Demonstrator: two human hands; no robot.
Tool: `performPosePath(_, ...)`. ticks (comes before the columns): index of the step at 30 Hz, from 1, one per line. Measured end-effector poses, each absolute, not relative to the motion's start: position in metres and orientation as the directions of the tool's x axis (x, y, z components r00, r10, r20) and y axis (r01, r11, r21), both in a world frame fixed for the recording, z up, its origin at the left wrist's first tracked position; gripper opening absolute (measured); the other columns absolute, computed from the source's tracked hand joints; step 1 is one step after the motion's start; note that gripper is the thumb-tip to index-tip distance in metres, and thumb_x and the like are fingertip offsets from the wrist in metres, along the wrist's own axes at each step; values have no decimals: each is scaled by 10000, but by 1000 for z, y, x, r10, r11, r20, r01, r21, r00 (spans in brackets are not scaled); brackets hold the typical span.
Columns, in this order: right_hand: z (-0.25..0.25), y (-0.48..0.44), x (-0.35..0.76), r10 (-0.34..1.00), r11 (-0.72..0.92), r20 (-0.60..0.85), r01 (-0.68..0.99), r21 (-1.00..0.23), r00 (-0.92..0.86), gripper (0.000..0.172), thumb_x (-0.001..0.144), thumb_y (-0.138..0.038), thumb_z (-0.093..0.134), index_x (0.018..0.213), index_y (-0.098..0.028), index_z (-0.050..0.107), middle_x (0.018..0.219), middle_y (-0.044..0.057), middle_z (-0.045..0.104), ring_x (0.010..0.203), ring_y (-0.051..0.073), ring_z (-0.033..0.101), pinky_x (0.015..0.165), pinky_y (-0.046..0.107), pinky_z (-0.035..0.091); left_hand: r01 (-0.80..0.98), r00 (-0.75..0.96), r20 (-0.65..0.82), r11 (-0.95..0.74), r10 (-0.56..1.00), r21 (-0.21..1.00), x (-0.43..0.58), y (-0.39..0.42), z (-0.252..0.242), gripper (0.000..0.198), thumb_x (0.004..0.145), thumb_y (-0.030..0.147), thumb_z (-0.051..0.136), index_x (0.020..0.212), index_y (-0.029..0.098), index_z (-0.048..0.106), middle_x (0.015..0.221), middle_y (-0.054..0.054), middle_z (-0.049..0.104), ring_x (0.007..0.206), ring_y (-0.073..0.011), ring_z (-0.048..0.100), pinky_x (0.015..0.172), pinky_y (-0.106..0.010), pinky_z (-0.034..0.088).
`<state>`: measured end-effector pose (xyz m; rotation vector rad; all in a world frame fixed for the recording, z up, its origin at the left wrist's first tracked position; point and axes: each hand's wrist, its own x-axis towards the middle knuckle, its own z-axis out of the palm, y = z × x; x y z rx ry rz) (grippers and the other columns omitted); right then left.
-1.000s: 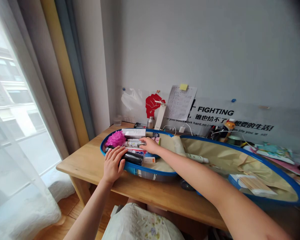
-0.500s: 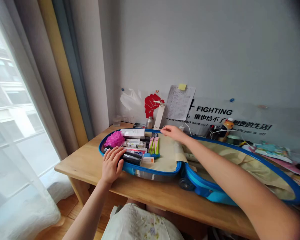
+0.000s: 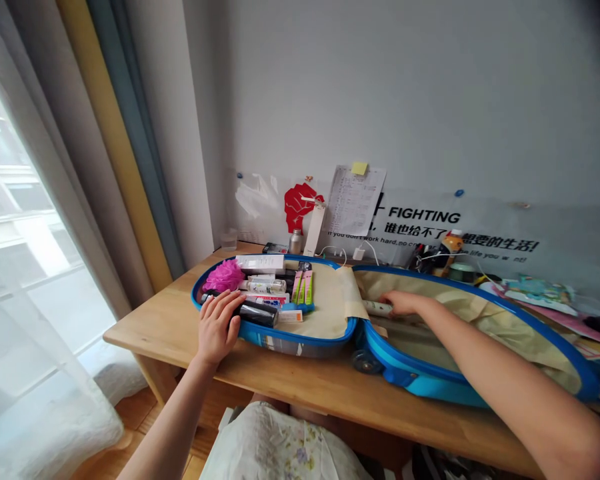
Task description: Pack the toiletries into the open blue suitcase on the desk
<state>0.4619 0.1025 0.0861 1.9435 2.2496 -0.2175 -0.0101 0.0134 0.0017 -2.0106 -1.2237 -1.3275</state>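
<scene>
Wall poster (image 3: 425, 216): "FIGHTING" in bold black; below it "谁也给不了" and "想要的生活!"; a smaller line reads "you don't work hard".
Covered words: a paper sheet (image 3: 355, 200) overlaps the left of the lettering, an orange bottle (image 3: 451, 245) part of the rest; the sheet's rows are too small to read.
Package labels: printing on the clear bottle (image 3: 267, 286) and white box (image 3: 261, 263) is too small to read.
Suitcase (image 3: 333, 303): lies open on the desk (image 3: 153, 320), its left side holding the packages and a pink puff (image 3: 223, 274).
Left hand (image 3: 216, 328): rests over the black cylinder (image 3: 260, 314) and the front rim, fingers slightly spread; as 0.5 s ago.
Right hand (image 3: 404, 303): fingers over the right end of the pale tube (image 3: 375, 308); whether the grip pinches it, I cannot tell.
Pale tube: inside the suitcase's right side, near the hinge; its right end is hidden.
Change: 0.5 s ago the right hand was above the back rim.
Forearm: hides part of the suitcase's right side.
</scene>
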Motion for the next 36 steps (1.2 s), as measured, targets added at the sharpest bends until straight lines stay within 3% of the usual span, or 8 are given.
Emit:
performPosePath(5, 80, 102, 461, 966, 117, -233, 993, 7, -112, 336, 525, -105, 729, 843, -210, 715, 881, 62, 734, 863, 260, 689, 735, 321, 499, 849, 135, 886, -513, 444, 128, -9, 13, 2, 394, 962, 339, 357, 1258, 240, 596, 1261, -73, 656, 1228, -243, 547, 1092, -420, 303)
performPosePath(11, 96, 96, 461, 973, 104, -208, 995, -7, -103, 208, 545, -167, 739, 747, -200, 701, 807, 63, 718, 812, 247, 677, 700, 305, 483, 847, 143, 889, -518, 434, 117, -9, 13, 3, 386, 966, 329, 356, 1249, 235, 602, 1255, -72, 661, 1226, -238, 549, 1084, -411, 308)
performPosePath(14, 120, 90, 468, 980, 69, -182, 995, -65, -80, 227, 642, -238, 699, 865, -191, 707, 810, 64, 715, 750, 216, 665, 641, 282, 472, 849, 146, 887, -516, 438, 115, -9, 13, 3, 385, 970, 329, 355, 1253, 232, 598, 1260, -73, 658, 1236, -236, 542, 1081, -409, 310)
performPosePath(18, 154, 81, 468, 997, -49, -75, 967, -248, 32, 367, 787, -350, 598, 1096, -162, 660, 659, 24, 650, 540, 146, 574, 538, 253, 426, 850, 138, 887, -512, 440, 121, -9, 12, 3, 386, 972, 338, 354, 1246, 228, 604, 1263, -73, 657, 1238, -237, 540, 1086, -410, 303)
performPosePath(21, 171, 75, 441, 997, 56, 77, 927, -370, -29, 440, 844, -396, 543, 1211, -162, 612, 699, 18, 655, 542, 126, 556, 569, 246, 436, 848, 134, 884, -513, 447, 131, -8, 12, 3, 391, 971, 343, 356, 1246, 226, 608, 1266, -73, 656, 1239, -238, 540, 1088, -413, 303)
performPosePath(24, 172, 71, 385, 971, 235, 155, 863, -447, -185, 460, 857, -381, 540, 1263, -170, 589, 910, 59, 712, 689, 148, 623, 659, 256, 479, 848, 126, 883, -510, 452, 140, -8, 12, 3, 398, 973, 346, 347, 1250, 232, 610, 1262, -71, 659, 1234, -238, 543, 1085, -415, 308)
performPosePath(28, 152, 69, 296, 890, 456, 201, 799, -393, -409, 407, 818, -320, 625, 1206, -195, 632, 1148, 72, 694, 981, 199, 642, 867, 295, 479, 849, 133, 882, -511, 453, 135, -9, 12, 3, 397, 976, 345, 344, 1249, 228, 608, 1261, -72, 659, 1237, -236, 540, 1087, -415, 304)
performPosePath(36, 118, 75, 209, 793, 602, 167, 712, -362, -586, 455, 802, -299, 689, 1238, -198, 609, 1196, 101, 664, 1079, 225, 621, 926, 336, 456, 851, 138, 877, -508, 460, 133, -9, 12, 5, 391, 979, 332, 342, 1248, 231, 607, 1276, -68, 650, 1244, -233, 535, 1090, -410, 303)
